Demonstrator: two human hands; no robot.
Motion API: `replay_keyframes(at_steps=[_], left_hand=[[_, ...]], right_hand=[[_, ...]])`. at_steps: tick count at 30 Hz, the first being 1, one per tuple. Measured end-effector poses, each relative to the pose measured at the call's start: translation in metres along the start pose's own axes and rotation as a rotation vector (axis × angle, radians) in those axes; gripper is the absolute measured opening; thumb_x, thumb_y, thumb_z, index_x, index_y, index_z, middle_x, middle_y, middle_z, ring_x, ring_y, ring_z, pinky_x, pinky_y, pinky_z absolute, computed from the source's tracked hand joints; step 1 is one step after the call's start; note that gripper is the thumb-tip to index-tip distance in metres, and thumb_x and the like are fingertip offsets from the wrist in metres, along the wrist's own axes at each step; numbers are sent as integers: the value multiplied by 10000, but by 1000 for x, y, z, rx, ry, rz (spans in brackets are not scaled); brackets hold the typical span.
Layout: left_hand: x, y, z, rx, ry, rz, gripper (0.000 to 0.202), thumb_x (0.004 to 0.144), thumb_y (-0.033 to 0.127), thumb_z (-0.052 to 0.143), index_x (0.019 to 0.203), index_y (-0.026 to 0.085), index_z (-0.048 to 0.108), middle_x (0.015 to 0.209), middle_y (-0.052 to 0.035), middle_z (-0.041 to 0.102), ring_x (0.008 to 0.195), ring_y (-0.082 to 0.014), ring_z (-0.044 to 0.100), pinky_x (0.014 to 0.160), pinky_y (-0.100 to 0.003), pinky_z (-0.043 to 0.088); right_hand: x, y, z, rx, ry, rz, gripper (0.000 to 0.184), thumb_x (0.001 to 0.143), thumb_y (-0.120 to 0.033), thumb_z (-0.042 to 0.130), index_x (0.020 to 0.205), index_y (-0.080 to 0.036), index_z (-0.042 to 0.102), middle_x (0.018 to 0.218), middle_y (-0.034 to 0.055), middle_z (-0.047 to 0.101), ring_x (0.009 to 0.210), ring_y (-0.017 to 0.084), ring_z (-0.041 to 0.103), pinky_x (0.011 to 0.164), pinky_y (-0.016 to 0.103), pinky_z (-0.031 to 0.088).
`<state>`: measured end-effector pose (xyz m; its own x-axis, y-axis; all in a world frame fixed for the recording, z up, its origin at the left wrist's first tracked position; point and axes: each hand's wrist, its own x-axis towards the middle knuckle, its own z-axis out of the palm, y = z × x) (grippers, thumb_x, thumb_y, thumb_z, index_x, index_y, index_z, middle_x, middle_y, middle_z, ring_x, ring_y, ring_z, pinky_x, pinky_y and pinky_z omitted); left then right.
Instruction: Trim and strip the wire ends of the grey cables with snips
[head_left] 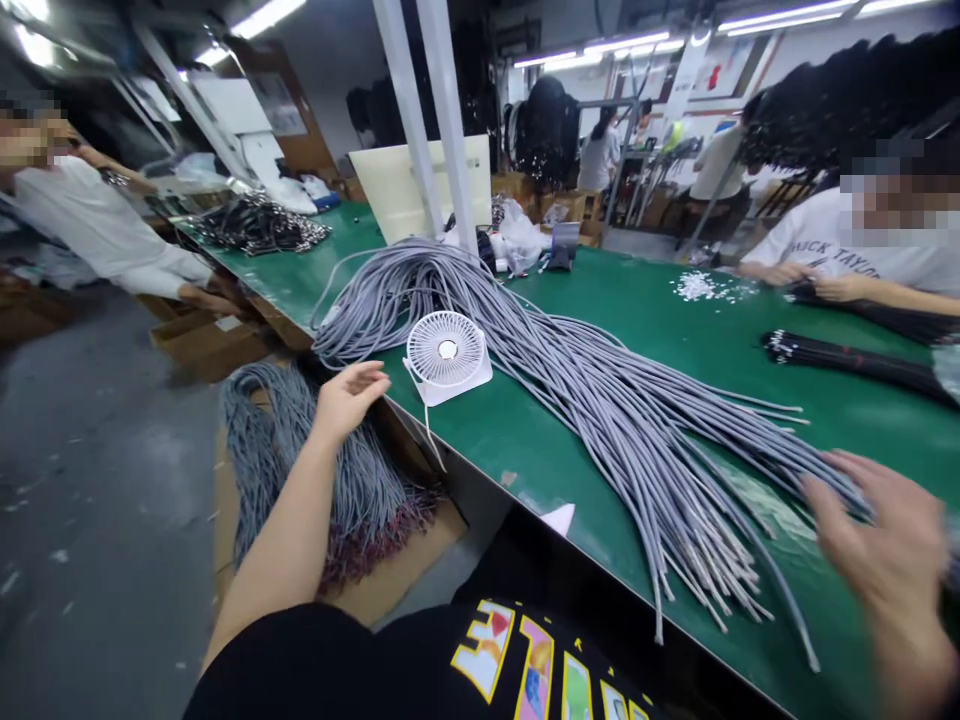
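Observation:
A big bundle of grey cables [570,370] lies along the green table, looped at the far left, with its loose ends fanned toward the front right. At the right, my right hand [885,540], slightly blurred, is closed around the ends of some of these cables. My left hand [349,395] hovers by the table's edge, empty, its fingers loosely stretched out. Just right of it, a small white fan [448,350] stands against the bundle, its cord hanging over the edge.
Below on the left, more grey cables [277,440] with reddish ends fill a cardboard box [420,550]. Black cables [862,360] and white bits [701,287] lie before a co-worker [885,240] across the table [615,290]. Metal posts [450,120] rise behind; another person [97,210] is at left.

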<state>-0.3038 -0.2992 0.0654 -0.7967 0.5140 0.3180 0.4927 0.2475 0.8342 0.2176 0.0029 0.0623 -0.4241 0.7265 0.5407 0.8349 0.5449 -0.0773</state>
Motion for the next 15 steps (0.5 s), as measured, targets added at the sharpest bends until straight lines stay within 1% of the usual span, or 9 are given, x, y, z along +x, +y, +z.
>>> replay_keyframes(at_steps=[1,2,3,5,7,9,11,13,15], left_hand=[[11,-18,-9,65,58,-53,633,690,481,655,1198,111,575,1049,-126,673,965,-226,648,927,-376,510],[23,-34,-16,142,104,-108,689,693,484,642,1253,99,533,1108,-146,650,1003,-235,639,939,-375,504],[34,-47,-20,239,135,-161,736,699,487,635,1304,95,488,1179,-167,616,1054,-249,620,962,-379,490],[53,-68,-24,472,175,-220,834,706,509,637,1389,99,391,1341,-207,499,1208,-301,525,1030,-423,431],[70,-80,-22,677,187,-224,931,716,553,632,1453,105,282,1462,-224,357,1344,-351,367,1082,-491,351],[89,-88,-15,816,179,-208,1004,731,591,611,1490,99,174,1527,-226,239,1412,-374,223,1102,-561,275],[110,-95,-6,912,149,-193,1044,742,604,601,1505,92,105,1555,-227,157,1436,-380,139,1109,-605,206],[130,-102,1,978,111,-186,1072,738,616,606,1512,101,73,1565,-230,104,1444,-388,88,1110,-623,160],[147,-110,5,1012,97,-181,1086,730,638,607,1518,131,58,1571,-226,76,1444,-395,74,1105,-618,161]], right_hand=[[13,-27,18,161,-35,-56,696,842,-523,284,1499,-411,84,1229,181,580,1258,285,495,926,490,397],[26,-55,35,259,-126,-147,708,836,-551,335,1495,-422,109,1288,139,560,1282,275,476,993,451,386],[38,-83,52,302,-203,-240,738,822,-583,375,1499,-384,158,1327,132,537,1300,278,459,1044,431,365],[59,-134,83,268,-353,-398,845,773,-641,451,1485,-224,271,1400,188,461,1339,323,400,1088,458,324],[76,-171,109,145,-428,-472,902,749,-663,488,1467,-150,301,1481,234,337,1370,377,325,1074,544,295],[92,-192,132,36,-459,-496,940,737,-669,513,1478,-144,269,1515,252,257,1376,414,286,1035,620,281],[109,-200,152,-14,-501,-476,979,726,-681,523,1495,-153,225,1519,255,244,1363,428,295,999,653,294],[127,-202,167,-25,-574,-424,1017,710,-701,520,1505,-157,195,1514,251,259,1346,435,322,975,657,319],[144,-207,177,-28,-646,-390,1032,703,-706,511,1514,-165,170,1511,243,271,1342,434,328,961,661,329]])
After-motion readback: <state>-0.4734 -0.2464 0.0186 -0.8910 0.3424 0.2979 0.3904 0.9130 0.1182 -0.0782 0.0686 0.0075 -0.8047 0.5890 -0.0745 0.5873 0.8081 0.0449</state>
